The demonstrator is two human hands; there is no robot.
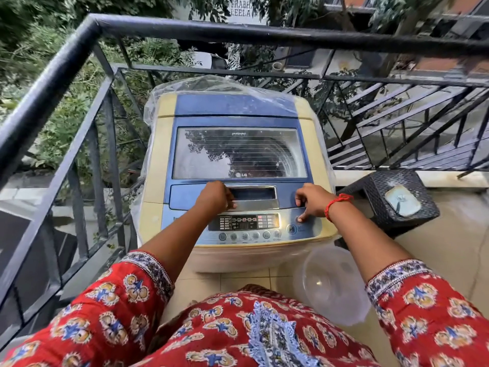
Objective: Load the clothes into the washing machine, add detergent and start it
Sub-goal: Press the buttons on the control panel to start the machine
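A blue and cream top-loading washing machine (238,107) stands before me with its glass lid (238,152) down. Dark clothes show dimly through the glass. My left hand (215,196) rests curled on the lid's handle recess (254,194), holding nothing. My right hand (312,201) is curled with one finger stretched down onto a round button (299,219) at the right of the control panel (243,222). No detergent container is in view.
A clear plastic cover (211,82) is pushed back behind the machine. A black railing (79,43) runs along the left and the far side. A dark woven stool (397,200) stands at the right. A clear plastic tub (330,284) sits on the tiled floor.
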